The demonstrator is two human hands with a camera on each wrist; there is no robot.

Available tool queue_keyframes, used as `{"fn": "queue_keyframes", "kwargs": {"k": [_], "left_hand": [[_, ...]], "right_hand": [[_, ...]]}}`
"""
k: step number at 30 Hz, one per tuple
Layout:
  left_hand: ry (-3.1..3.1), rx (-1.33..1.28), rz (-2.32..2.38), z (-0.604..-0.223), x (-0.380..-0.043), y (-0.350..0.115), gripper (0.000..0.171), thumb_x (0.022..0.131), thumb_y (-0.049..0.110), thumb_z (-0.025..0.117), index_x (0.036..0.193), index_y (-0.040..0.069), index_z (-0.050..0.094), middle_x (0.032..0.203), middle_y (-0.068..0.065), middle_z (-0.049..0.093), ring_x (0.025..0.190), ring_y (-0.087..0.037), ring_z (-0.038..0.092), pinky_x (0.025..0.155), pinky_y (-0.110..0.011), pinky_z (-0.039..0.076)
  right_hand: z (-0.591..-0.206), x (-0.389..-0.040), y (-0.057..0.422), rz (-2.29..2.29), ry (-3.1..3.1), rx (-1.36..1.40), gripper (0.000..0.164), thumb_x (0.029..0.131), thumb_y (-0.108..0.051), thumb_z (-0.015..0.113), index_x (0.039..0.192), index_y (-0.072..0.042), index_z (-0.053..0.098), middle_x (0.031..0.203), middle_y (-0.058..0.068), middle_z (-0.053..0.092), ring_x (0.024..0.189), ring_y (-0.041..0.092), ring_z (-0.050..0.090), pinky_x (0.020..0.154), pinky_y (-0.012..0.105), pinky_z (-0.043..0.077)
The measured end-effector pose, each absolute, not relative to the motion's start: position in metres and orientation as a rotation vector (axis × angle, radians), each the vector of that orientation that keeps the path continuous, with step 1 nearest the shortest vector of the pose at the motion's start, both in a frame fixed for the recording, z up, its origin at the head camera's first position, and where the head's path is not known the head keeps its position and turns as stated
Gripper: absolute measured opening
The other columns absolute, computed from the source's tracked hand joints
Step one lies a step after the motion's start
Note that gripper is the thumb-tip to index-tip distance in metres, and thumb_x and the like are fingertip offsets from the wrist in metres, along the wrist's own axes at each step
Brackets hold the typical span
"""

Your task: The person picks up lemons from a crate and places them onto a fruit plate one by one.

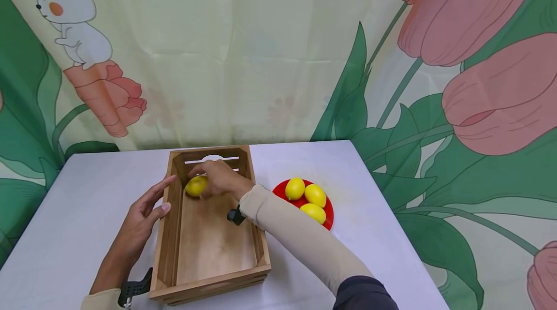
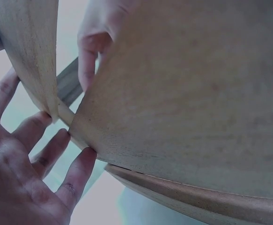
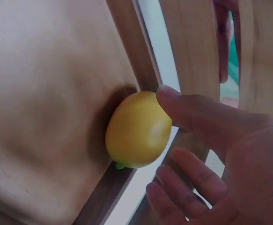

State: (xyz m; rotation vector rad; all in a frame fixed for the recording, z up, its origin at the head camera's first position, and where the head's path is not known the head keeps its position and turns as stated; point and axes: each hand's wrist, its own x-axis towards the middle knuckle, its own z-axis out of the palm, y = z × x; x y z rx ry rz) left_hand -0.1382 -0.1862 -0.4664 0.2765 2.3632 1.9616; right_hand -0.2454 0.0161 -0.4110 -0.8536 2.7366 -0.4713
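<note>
A yellow lemon (image 1: 197,186) lies in the far left corner of a slatted wooden crate (image 1: 213,281). My right hand (image 1: 222,178) reaches over the crate's right side to it. In the right wrist view the thumb tip is right at the edge of the lemon (image 3: 138,131), and the other fingers (image 3: 188,173) are loosely bent, apart from it. My left hand (image 1: 141,213) is along the outside of the crate's left wall, its fingers spread. In the left wrist view its fingertips touch the wooden slats (image 2: 136,117).
To the right of the crate is a red plate (image 1: 329,213) with three lemons (image 1: 314,197) on it. A white-covered table (image 1: 109,179) carries everything. Behind the table hangs a printed curtain (image 1: 261,58) with a rabbit and tulips.
</note>
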Motion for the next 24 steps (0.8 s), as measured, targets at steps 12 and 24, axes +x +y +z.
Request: {"fn": "queue_keyframes", "kwargs": {"k": [12,24], "left_hand": [[2.355,0.28,1.972,-0.4689,-0.1396,-0.188,0.056,0.103,0.023,0.053,0.156,0.029,0.034,0.164,0.009,0.026,0.149,-0.023,0.021,0.109,-0.079,0.017],[2.364,0.306,1.977,-0.4658,-0.1408,-0.1897,0.055,0.103,0.021,0.054,0.155,0.029,0.036,0.164,0.009,0.025,0.149,-0.02,0.021,0.11,-0.078,0.019]], "right_hand": [[-0.4163,-0.2488,0.0157,-0.568,2.689,-0.88,0.052,0.072,-0.014,0.088,0.12,-0.02,0.071,0.11,0.001,0.075,0.105,0.015,0.067,0.078,0.014,0.046],[-0.415,-0.2469,0.0128,-0.362,2.64,-0.926,0.051,0.073,-0.016,0.088,0.121,-0.024,0.073,0.114,-0.003,0.071,0.094,0.009,0.057,0.075,0.016,0.045]]}}
